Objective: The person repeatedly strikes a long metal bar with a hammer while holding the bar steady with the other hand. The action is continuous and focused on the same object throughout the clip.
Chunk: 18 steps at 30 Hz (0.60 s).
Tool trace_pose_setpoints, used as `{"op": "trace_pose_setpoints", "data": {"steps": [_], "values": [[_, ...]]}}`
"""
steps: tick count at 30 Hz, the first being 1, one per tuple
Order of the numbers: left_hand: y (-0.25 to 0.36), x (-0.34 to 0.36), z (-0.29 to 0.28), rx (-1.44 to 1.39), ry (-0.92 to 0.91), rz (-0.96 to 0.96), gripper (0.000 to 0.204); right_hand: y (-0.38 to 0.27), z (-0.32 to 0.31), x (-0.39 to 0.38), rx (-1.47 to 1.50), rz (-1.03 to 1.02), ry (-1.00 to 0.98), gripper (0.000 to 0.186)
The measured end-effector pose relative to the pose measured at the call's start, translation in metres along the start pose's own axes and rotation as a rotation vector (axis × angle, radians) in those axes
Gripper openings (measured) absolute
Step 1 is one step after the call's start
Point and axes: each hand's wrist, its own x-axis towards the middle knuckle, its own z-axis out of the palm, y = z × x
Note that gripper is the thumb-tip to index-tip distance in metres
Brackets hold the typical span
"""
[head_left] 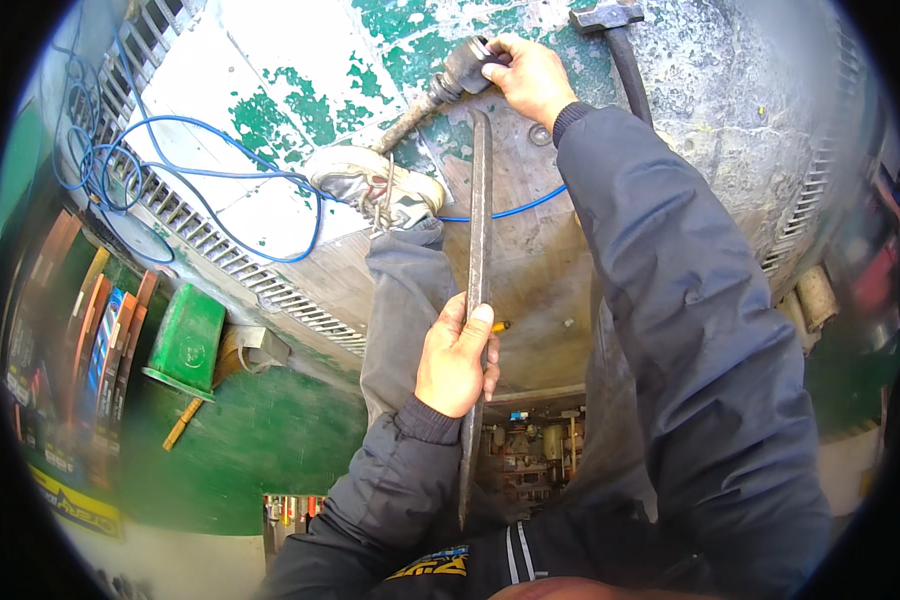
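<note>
My left hand (455,355) grips a long grey metal bar (480,215), which runs from low at my front up toward my right hand, its upper end slightly bent. My right hand (530,80) is closed on the dark, bulky end piece (462,68) of a metal shaft (406,125), which lies slanting toward my shoe (370,180). To the right of that hand is a hammer (606,18) with a dark handle. A small metal ring (539,135) lies on the worn surface just below my right hand.
The worn green-and-white platform (250,180) has slotted grating (305,318) along its edges. Blue cable (210,125) loops across its left side. At the left stand a green bin (187,335) and upright boards (95,335). A rolled cylinder (815,295) is at the right.
</note>
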Motion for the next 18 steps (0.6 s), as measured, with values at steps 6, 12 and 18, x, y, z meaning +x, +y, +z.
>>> {"op": "trace_pose_setpoints", "data": {"steps": [6, 12, 18], "values": [[0.010, 0.001, 0.001, 0.003, 0.020, -0.047, 0.036, 0.025, -0.021, -0.019, -0.171, 0.015, -0.031, 0.030], [0.019, -0.002, -0.002, 0.018, 0.013, -0.038, 0.037, 0.063, -0.079, -0.041, -0.491, -0.190, 0.339, 0.049], [0.022, -0.004, -0.006, 0.049, -0.007, -0.091, 0.033, 0.111, -0.109, -0.053, -0.467, 0.403, 0.197, 0.059]]}}
